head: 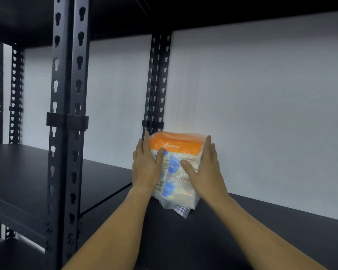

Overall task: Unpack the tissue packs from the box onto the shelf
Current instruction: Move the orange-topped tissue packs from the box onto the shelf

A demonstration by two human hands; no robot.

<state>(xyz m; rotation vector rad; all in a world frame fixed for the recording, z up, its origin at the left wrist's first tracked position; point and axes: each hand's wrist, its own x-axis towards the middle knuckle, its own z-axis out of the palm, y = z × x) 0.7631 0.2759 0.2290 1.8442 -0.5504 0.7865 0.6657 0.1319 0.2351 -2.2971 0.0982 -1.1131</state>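
Both bare arms reach forward onto a dark shelf [261, 221]. Between the hands sits one tissue pack [177, 168], clear plastic wrap with an orange band across the top, blue marks down the front, small print too blurred to read apart from a pale brand word on the orange. Pack rests on the shelf board, toward the back, close to the white wall [261, 94] but whether it touches the wall I cannot tell. A loose crinkled flap of wrap sticks out at the pack's lower front edge, lying on the board.

Left hand [146, 166] lies flat against the pack's left side, fingers straight and pointing up and back, thumb laid over the front face. Right hand [205, 166] mirrors it on the right side, fingers straight, thumb across the front. So the grip on each side is an open palm pressing in, no fingers curled round the pack.

Just behind the left hand a black slotted post [157, 78] rises at the back of the rack. A thicker double post [68, 114] with keyhole slots stands at the front left, with a clamp-like black band round it at mid height. Left of that post another shelf board [18, 178] runs off at the same level. More slotted posts [14, 94] show far left. A dark board [203, 10] overhangs everything.
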